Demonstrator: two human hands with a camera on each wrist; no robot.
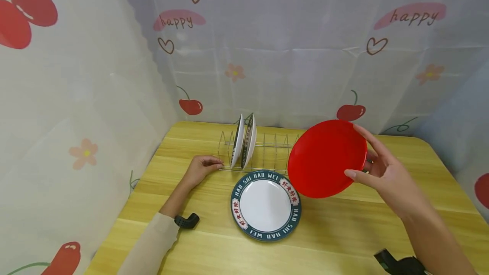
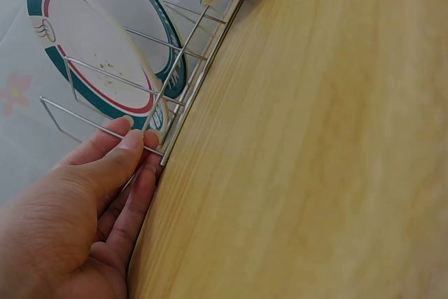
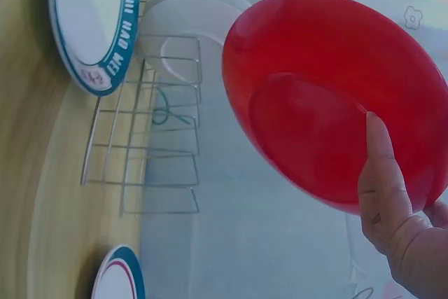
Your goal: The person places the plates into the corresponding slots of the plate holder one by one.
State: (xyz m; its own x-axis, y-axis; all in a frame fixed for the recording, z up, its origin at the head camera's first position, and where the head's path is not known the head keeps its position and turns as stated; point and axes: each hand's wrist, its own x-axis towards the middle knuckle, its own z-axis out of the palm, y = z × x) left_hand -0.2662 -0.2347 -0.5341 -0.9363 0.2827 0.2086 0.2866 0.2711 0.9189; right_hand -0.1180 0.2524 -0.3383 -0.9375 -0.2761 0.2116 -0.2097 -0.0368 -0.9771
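Note:
My right hand (image 1: 386, 173) grips a red plate (image 1: 326, 158) at its right edge, thumb on the near face and fingers behind. The plate is tilted up above the table, overlapping the rack's right end in the head view. With fingertips and thumb, my left hand (image 1: 202, 169) pinches the left front corner of a wire dish rack (image 1: 275, 150), also seen in the left wrist view (image 2: 105, 201). Two plates with green patterned rims, a left one (image 1: 237, 141) and a right one (image 1: 249, 141), stand upright in the rack's left slots.
A white plate (image 1: 265, 205) with a dark green lettered rim lies face up before the rack. Beyond the rack's right end, a green-rimmed plate (image 3: 119, 278) shows in the right wrist view. A cherry-print sheet (image 1: 267, 54) hangs behind the wooden table (image 1: 214, 241).

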